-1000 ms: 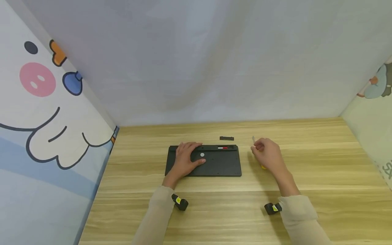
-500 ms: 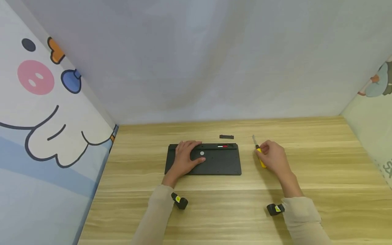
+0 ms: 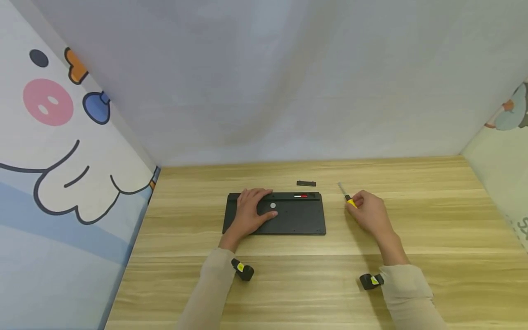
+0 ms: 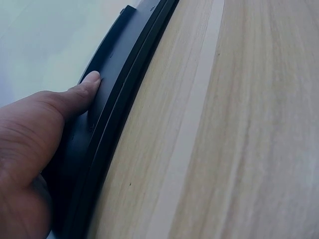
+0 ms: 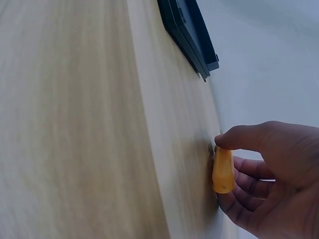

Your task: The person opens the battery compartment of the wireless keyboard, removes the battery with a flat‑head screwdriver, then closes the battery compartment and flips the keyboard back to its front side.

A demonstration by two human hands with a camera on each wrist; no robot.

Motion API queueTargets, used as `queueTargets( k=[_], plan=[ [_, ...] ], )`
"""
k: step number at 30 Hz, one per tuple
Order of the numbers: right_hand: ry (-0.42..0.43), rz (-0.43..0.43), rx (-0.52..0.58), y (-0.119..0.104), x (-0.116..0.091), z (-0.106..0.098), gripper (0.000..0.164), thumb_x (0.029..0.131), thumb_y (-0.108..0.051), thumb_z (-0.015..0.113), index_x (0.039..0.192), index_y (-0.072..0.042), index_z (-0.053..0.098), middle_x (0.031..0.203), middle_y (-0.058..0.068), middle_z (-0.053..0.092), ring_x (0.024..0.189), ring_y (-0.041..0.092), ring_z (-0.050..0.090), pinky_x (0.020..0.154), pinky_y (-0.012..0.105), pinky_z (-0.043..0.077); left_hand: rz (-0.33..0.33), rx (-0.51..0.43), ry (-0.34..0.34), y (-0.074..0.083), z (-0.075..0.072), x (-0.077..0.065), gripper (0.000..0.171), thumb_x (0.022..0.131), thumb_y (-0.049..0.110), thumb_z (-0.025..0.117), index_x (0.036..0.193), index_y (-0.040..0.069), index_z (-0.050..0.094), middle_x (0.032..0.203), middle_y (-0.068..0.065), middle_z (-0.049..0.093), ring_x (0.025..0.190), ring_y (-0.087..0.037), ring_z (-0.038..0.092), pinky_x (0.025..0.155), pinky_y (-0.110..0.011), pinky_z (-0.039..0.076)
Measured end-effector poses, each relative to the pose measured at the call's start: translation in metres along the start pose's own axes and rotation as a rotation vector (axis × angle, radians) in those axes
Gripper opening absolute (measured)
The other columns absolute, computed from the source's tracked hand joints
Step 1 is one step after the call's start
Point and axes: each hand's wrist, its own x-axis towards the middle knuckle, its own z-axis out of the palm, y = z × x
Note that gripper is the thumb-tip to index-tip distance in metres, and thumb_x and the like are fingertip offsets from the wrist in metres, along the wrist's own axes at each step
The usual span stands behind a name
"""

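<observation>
A black keyboard (image 3: 297, 220) lies underside up on the table, with a small round pale sticker. In its uncovered battery slot near the far edge sits a red and silver battery (image 3: 300, 196). My left hand (image 3: 247, 213) rests on the keyboard's left part, fingers reaching the far edge and thumb laid across the back. To the right of the keyboard, my right hand (image 3: 370, 211) pinches a screwdriver (image 3: 350, 201) by its yellow and black handle, the metal shaft pointing away and to the left. The right wrist view shows the handle's yellow end (image 5: 223, 174) between thumb and fingers.
Just beyond the keyboard lies a small black battery cover (image 3: 306, 183). The wooden table (image 3: 288, 284) meets a pale wall (image 3: 288, 91) at the back. Printed cartoon panels stand at the left and right sides.
My right hand has shifted slightly right and uncovered more of the screwdriver. The lower handle, seen half a second ago, is now hidden in the hand. The left hand keeps its place on the keyboard.
</observation>
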Motion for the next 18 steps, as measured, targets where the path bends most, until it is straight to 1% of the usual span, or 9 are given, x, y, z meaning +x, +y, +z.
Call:
queueTargets(
  k=[3,10,14,18],
  plan=[
    [0.000,-0.005,-0.005,0.001,0.000,0.000,0.030,0.097,-0.020,0.064,0.108,0.007,0.066,0.100,0.026,0.072,0.091,0.035,0.070,0.077,0.046,0.059,0.004,-0.002,0.002,0.000,0.000,0.000,0.069,0.087,0.037,0.081,0.148,0.019,0.054,0.147,-0.010,0.057,0.144,-0.031,0.046,0.132,-0.058,0.011],
    [0.019,-0.024,-0.007,0.004,-0.001,-0.006,0.028,0.096,-0.020,0.063,0.107,0.006,0.067,0.100,0.024,0.073,0.089,0.033,0.070,0.076,0.043,0.058,0.005,-0.005,0.001,0.001,0.000,0.001,0.069,0.087,0.037,0.081,0.148,0.019,0.054,0.146,-0.010,0.057,0.143,-0.031,0.046,0.132,-0.058,0.010],
    [0.021,-0.037,0.019,0.005,0.000,-0.010,0.027,0.097,-0.020,0.062,0.108,0.004,0.067,0.103,0.024,0.072,0.094,0.035,0.070,0.080,0.044,0.058,-0.002,-0.005,-0.003,0.001,0.000,0.000,0.069,0.087,0.037,0.081,0.148,0.019,0.054,0.147,-0.010,0.057,0.143,-0.031,0.046,0.132,-0.058,0.010],
    [0.005,-0.059,0.044,0.003,0.002,-0.014,0.029,0.099,-0.022,0.062,0.111,0.004,0.066,0.105,0.024,0.071,0.098,0.037,0.068,0.082,0.046,0.057,-0.005,-0.006,-0.004,0.001,-0.001,0.000,0.068,0.087,0.037,0.081,0.148,0.019,0.054,0.147,-0.010,0.056,0.144,-0.031,0.046,0.132,-0.058,0.010]
  ],
)
